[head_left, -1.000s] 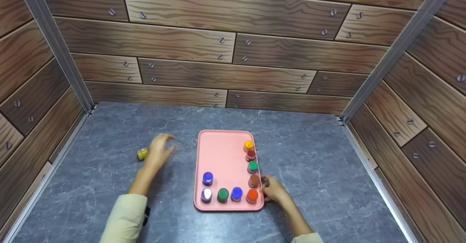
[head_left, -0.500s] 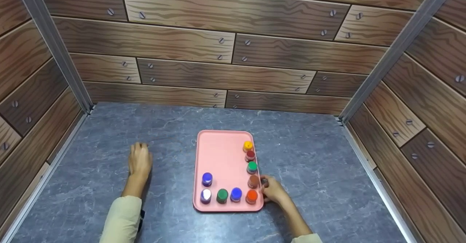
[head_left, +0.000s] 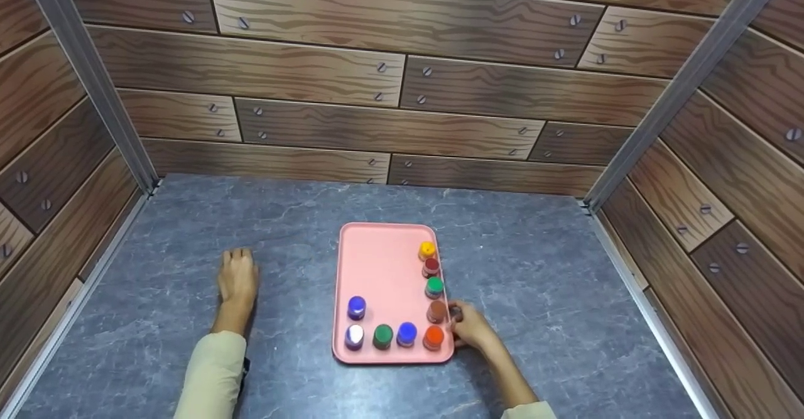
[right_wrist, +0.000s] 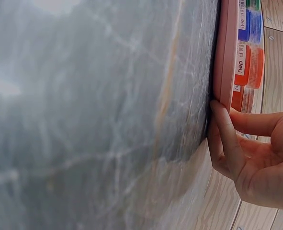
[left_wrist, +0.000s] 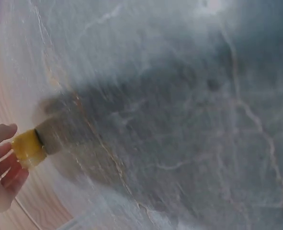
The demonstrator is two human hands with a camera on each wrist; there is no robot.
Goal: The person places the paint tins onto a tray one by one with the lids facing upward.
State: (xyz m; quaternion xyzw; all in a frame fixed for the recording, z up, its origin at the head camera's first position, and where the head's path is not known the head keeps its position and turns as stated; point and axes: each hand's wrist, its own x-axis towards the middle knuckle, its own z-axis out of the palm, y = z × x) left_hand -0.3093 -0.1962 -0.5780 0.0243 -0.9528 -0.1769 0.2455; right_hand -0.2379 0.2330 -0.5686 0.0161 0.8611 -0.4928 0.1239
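A pink tray (head_left: 377,268) lies on the table, with small paint jars standing along its right side and near end. Among them are an orange-red jar (head_left: 433,337), a brown jar (head_left: 436,311) and a white-topped jar (head_left: 354,337). Left of the tray, my left hand (head_left: 238,277) is low over the table. The left wrist view shows it holding a yellow paint jar (left_wrist: 29,147) between thumb and fingers; in the head view the hand hides this jar. My right hand (head_left: 471,326) pinches the tray's right edge near the brown jar, thumb and fingertips at the rim (right_wrist: 225,62).
The grey marbled tabletop (head_left: 301,218) spreads around the tray. Wood-patterned walls (head_left: 377,80) stand at the back and both sides, with metal posts (head_left: 100,86) at the corners.
My left hand has moved left and down over the yellow jar, which lay visible beside it a second ago. The right hand and the tray have stayed in place.
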